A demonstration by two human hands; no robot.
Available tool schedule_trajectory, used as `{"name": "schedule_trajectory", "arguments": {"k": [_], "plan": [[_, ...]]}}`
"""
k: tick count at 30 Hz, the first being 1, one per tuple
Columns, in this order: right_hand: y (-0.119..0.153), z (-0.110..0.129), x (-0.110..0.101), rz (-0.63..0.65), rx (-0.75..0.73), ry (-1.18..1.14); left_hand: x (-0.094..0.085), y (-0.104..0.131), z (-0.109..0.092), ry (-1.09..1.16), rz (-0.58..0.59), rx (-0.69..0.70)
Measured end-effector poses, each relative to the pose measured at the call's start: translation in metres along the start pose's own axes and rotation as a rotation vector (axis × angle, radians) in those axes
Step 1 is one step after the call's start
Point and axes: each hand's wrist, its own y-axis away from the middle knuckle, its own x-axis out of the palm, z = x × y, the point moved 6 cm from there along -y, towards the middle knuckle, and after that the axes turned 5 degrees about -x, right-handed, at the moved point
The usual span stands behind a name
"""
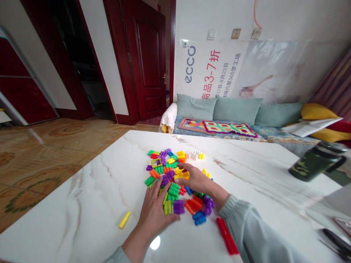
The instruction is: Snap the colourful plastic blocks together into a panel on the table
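Note:
Many colourful plastic blocks lie in a loose pile on a white marbled table (104, 204). My left hand (155, 206) rests at the pile's left side, fingers spread over green and lime blocks, its thumb near a purple block (179, 206). Over the right part of the pile is my right hand (196, 179), thumb and fingers apart around yellow blocks (181, 174); no firm grip shows. Blue blocks (199, 217) and orange-red blocks (193, 204) lie nearer me. Off to the left is a single yellow piece (124, 220). A long red piece (227, 236) sits beside my right sleeve.
A dark green mug (315, 160) stands at the table's right, with a black-handled object (336, 239) at the lower right edge. Beyond the table is a sofa with pale green cushions (237, 110). A dark red door (149, 58) stands behind.

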Motion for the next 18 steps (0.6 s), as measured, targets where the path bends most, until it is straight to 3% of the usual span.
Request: {"name": "schedule_trajectory", "arguments": {"k": [2,4,7,10,12,14,18], "plan": [[0.044,0.013,-0.011,-0.052,-0.092,0.028,-0.002,-0.001,0.000,0.002,-0.004,0.002],[0.098,0.005,-0.026,-0.149,-0.117,0.158,-0.008,0.003,0.000,0.001,-0.025,0.004],[0.179,-0.041,-0.040,-0.201,-0.033,0.393,-0.027,0.022,0.006,-0.036,-0.096,0.007],[0.222,-0.092,-0.039,-0.101,0.013,0.499,-0.044,0.047,0.031,-0.128,-0.156,-0.157],[0.220,-0.113,-0.038,-0.033,0.039,0.510,-0.049,0.056,0.056,-0.166,-0.122,-0.353],[0.196,-0.120,-0.038,0.044,0.046,0.481,-0.049,0.054,0.073,-0.157,-0.056,-0.443],[0.130,-0.114,-0.037,0.149,0.019,0.348,-0.042,0.025,0.073,-0.018,0.057,-0.315]]}}
